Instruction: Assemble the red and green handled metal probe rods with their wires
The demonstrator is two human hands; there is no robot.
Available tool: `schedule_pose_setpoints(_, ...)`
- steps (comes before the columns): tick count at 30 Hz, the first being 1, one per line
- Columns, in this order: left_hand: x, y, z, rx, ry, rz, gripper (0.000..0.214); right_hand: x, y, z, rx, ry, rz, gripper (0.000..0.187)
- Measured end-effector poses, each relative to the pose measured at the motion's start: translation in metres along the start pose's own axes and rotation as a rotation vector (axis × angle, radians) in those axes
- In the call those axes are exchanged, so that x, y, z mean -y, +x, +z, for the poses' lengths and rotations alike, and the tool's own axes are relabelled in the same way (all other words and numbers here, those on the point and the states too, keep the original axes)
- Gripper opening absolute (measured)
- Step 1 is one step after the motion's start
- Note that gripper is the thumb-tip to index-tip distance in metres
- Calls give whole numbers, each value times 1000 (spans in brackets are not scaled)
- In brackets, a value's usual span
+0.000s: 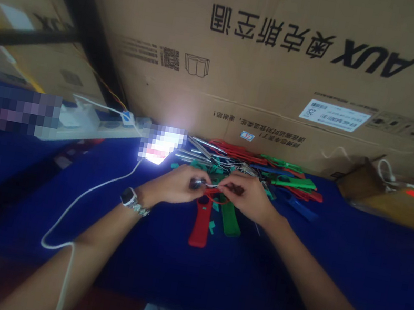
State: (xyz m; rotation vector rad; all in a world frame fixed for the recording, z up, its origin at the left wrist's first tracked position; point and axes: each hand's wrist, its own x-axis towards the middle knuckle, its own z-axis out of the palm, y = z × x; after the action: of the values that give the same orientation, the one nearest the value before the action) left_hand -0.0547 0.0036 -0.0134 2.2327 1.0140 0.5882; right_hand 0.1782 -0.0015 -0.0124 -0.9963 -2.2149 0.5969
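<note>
"Two hands on one part?"

"Confirmed. The left hand [182,185] and the right hand [249,197] each have thumb and fingertips pressed together. Each grip appears clamped on a slender metallic piece [213,185]; its exact form is too small to tell."

"Location of the piece?"

"Between the hands, at the near edge of a mixed pile [227,149] on the blue-covered bench [155,269]. A red handle [201,223] lies just nearer the person; contact with it cannot be determined."

"What would count as sound handling?"

"In my judgement: light, even pressure, both ends kept in line, wrists steady. Twisting could bend a part that thin."

"Risks noted?"

"Two. A green handle [231,218] and a teal scrap [212,227] lie close by, so a dropped piece could be lost among them. Also, a white cable [96,190] meets the left forearm [104,238]; recommend avoiding any tug on it."
</note>
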Motion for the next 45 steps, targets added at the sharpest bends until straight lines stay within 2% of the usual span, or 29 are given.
schedule_pose_setpoints(4,1,2,2,-29,-10,-40,26,0,0,0,-5,31,-20,11)
schedule_pose_setpoints(7,-1,3,3,-101,9,-87,41,1,-1,2,-14,35,-51,8)
schedule_pose_setpoints(9,-4,3,4,-111,56,-105,41,1,-1,3,-22,30,-61,7)
schedule_pose_setpoints(12,-5,3,5,-88,87,-132,26,1,-1,4,-25,23,-57,6)
schedule_pose_setpoints(17,-3,3,4,-33,46,-132,40,2,0,4,-19,3,-66,5)
schedule_pose_setpoints(32,8,6,6,-8,-52,-95,38,3,1,-1,19,26,-91,7)
schedule_pose_setpoints(38,-1,5,2,20,-63,-108,36,3,2,0,36,-35,-118,9)
schedule_pose_setpoints(45,-18,3,-2,48,62,-147,33,2,1,1,7,-93,-115,11)
